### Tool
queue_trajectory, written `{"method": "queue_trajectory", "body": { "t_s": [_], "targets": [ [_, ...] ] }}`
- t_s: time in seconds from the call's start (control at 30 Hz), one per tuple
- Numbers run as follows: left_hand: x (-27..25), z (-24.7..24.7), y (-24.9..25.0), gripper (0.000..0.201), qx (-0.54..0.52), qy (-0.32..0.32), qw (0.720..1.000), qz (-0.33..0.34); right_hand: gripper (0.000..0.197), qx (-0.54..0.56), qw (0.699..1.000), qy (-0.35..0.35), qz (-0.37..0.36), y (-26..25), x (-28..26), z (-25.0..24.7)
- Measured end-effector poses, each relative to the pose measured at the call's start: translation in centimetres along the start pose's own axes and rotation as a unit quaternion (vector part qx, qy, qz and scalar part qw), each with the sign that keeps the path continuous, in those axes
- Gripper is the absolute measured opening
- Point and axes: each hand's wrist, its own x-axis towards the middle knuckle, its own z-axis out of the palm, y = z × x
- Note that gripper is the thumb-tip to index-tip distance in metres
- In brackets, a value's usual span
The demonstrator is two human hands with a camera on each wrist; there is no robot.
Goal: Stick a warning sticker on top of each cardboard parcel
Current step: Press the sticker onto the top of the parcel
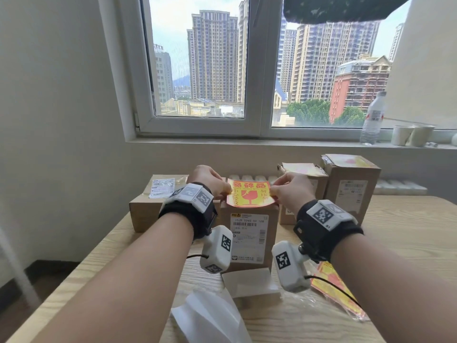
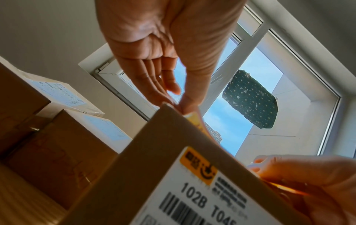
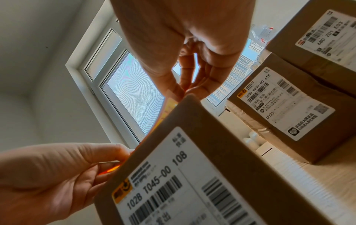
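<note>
A yellow and red warning sticker point(image 1: 250, 193) hangs over the top of the middle cardboard parcel point(image 1: 248, 240), which bears a white shipping label. My left hand point(image 1: 213, 182) pinches the sticker's left edge and my right hand point(image 1: 289, 189) pinches its right edge. In the left wrist view the left hand point(image 2: 174, 97) pinches the sticker's yellow edge point(image 2: 196, 120) at the parcel's top corner point(image 2: 173, 144). In the right wrist view the right hand point(image 3: 185, 91) pinches the sticker point(image 3: 169, 105) above the parcel point(image 3: 202, 152). Whether the sticker touches the parcel's top is hidden.
A flat parcel point(image 1: 153, 201) lies at the left. Two parcels point(image 1: 351, 186) with stickers on top stand at the right. White backing paper point(image 1: 249, 283) and a pack of stickers point(image 1: 333, 285) lie on the wooden table point(image 1: 408, 243). A bottle point(image 1: 372, 117) and cups point(image 1: 410, 134) stand on the windowsill.
</note>
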Motion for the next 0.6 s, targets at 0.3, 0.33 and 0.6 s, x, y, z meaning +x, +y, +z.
{"method": "queue_trajectory", "body": {
  "t_s": [0.3, 0.33, 0.6],
  "targets": [
    [0.37, 0.33, 0.0, 0.023, 0.042, 0.012, 0.999, 0.016, 0.014, -0.022, 1.0, 0.003, -0.015, -0.04, -0.17, -0.02],
    [0.41, 0.38, 0.03, 0.024, 0.047, 0.013, 0.999, 0.017, 0.015, -0.026, 0.999, 0.001, -0.018, -0.01, -0.18, -0.02],
    [0.58, 0.77, 0.22, 0.022, 0.109, 0.016, 0.994, 0.024, 0.015, -0.052, 0.998, -0.021, -0.037, -0.02, -0.34, 0.0]
  ]
}}
